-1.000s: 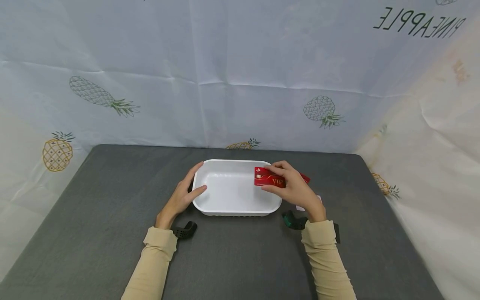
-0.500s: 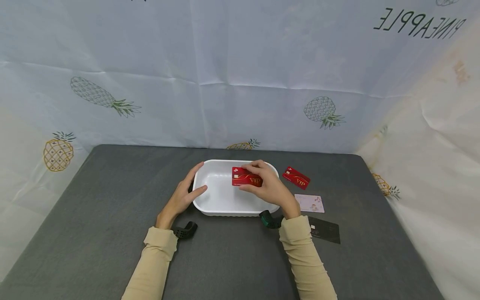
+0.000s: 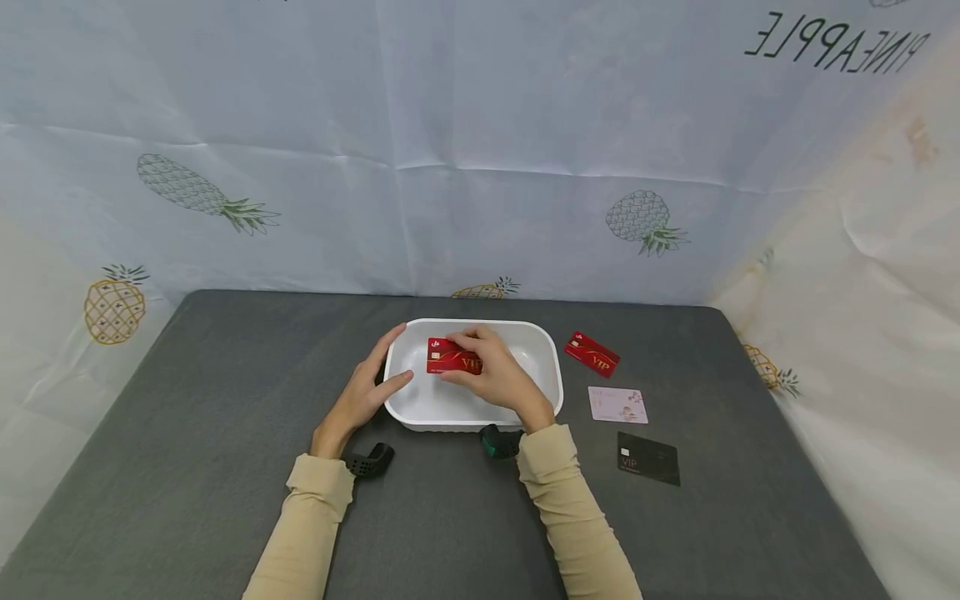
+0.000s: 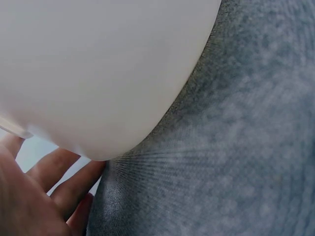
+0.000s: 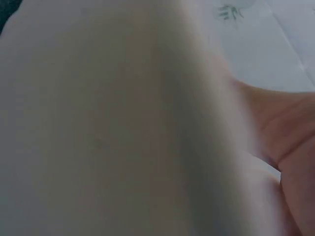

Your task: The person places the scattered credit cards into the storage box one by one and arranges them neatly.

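A white plastic tray (image 3: 534,354) stands on the grey table. At its left end is my left hand (image 3: 362,398), thumb over the rim and fingers along the outer side. The left wrist view shows those fingers (image 4: 78,187) against the tray's pale wall (image 4: 113,69). My right hand (image 3: 495,373) pinches a red VIP card (image 3: 441,357) between thumb and fingers, over the left half of the tray. The hand hides the card's right end. In the right wrist view a blurred pale surface fills most of the picture, with part of the hand (image 5: 290,123) at the right.
Right of the tray lie another red VIP card (image 3: 592,355), a pink card (image 3: 618,405) and a black VIP card (image 3: 648,459), apart from one another. A white pineapple-print cloth (image 3: 480,225) hangs behind the grey table (image 3: 225,400).
My right hand has carried the red card leftward across the tray, from its right end to its left half. The three cards at the right are now uncovered. My left hand stays put.
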A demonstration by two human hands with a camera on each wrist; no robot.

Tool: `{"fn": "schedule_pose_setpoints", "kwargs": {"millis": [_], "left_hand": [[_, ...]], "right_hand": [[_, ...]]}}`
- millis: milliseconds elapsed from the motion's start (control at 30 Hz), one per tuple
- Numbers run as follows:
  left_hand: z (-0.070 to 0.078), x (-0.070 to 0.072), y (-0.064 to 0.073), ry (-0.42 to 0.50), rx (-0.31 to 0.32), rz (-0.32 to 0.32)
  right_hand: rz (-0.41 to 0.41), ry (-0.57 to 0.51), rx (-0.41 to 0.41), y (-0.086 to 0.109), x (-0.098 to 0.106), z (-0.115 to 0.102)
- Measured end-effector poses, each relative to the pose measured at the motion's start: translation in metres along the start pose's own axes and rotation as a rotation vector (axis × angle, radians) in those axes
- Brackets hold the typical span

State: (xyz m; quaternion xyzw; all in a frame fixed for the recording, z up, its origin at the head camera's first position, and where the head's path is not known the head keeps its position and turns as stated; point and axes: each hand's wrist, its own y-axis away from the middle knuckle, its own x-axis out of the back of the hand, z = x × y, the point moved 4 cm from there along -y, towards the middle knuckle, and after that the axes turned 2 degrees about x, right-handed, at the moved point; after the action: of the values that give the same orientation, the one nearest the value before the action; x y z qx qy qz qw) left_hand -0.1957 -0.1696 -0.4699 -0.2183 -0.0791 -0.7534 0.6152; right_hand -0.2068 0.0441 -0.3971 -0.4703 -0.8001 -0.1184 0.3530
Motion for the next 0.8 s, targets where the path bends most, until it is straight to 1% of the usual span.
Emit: {"fn": "schedule_pose_setpoints", "kwargs": {"millis": [167,300,567,800], "left_hand": [[0.000,0.000,0.000,0.002,0.000,-0.004],[0.001,0.001,0.000,0.006,-0.006,-0.007],[0.001,0.000,-0.001,0.003,-0.019,-0.011],[0.000,0.001,0.000,0.004,-0.014,-0.007]], "right_hand": [[-0.015,0.006,-0.031,-0.007,-0.016,0.000],[-0.016,0.006,-0.043,-0.012,-0.026,0.002],[-0.013,0.017,-0.090,-0.016,-0.035,0.008],[-0.024,0.056,-0.169,-0.020,-0.042,0.012]]}}
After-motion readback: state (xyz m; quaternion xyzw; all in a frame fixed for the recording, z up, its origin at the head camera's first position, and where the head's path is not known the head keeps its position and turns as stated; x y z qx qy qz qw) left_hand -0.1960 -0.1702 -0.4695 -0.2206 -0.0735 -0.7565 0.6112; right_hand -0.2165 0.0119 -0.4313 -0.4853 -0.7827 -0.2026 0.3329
